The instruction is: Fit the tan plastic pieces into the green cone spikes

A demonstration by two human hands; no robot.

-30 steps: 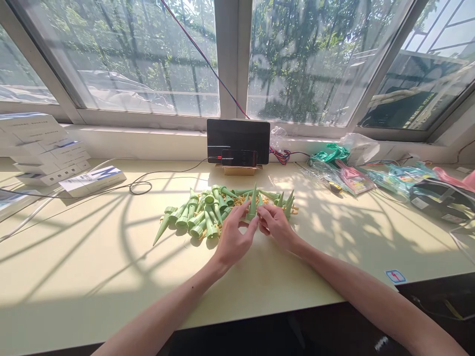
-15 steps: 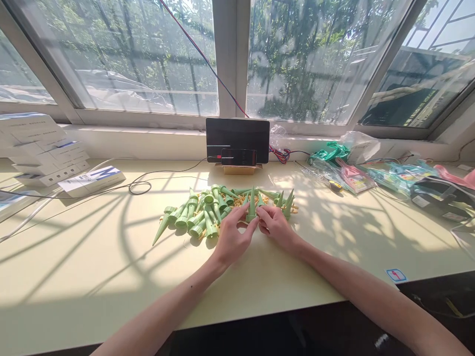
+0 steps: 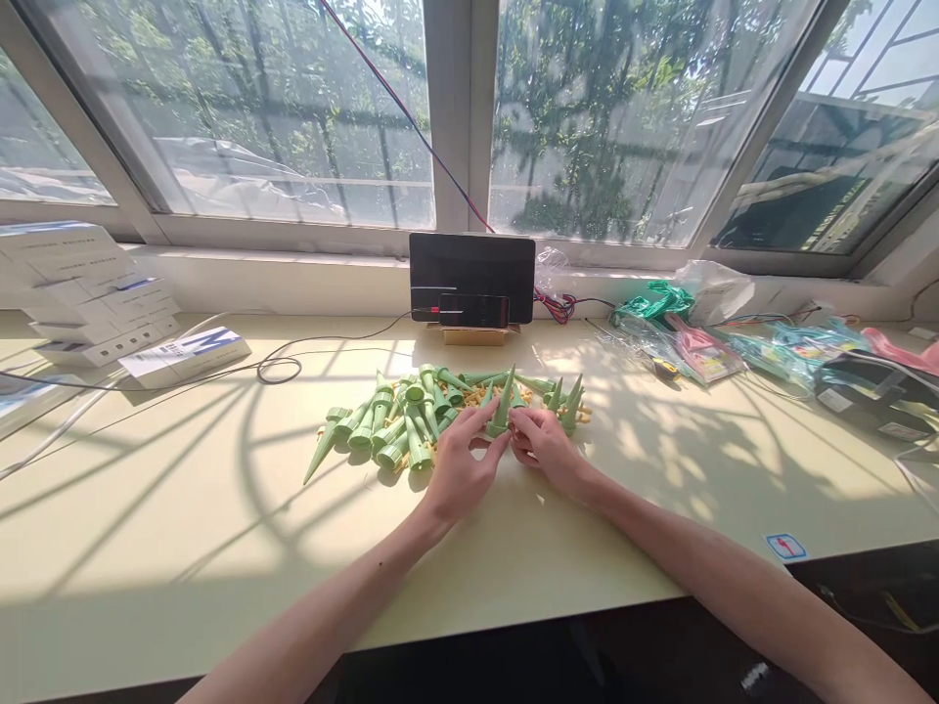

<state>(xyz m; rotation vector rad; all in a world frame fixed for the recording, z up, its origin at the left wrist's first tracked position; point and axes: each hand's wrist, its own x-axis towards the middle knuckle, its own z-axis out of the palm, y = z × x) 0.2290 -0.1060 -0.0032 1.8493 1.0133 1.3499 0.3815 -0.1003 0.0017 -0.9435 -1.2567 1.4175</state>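
A heap of green plastic cone spikes [image 3: 400,420] mixed with small yellow parts lies on the pale table [image 3: 183,508] under the window. My left hand [image 3: 459,469] pinches the base of one green spike [image 3: 503,403], which stands point up. My right hand [image 3: 544,445] is closed just to the right of that spike's base, its fingertips pressed against it; what they hold, if anything more, is hidden. Both forearms reach in from the near edge.
A black screen with a phone [image 3: 471,311] leaning on it stands behind the heap. Cables [image 3: 279,370] and white boxes [image 3: 95,303] lie to the left. Plastic bags and coloured packets [image 3: 696,342] crowd the right side, with a dark device [image 3: 872,391] beyond them.
The held spike's tip has tilted slightly to the right. Both hands stay in the same place at its base.
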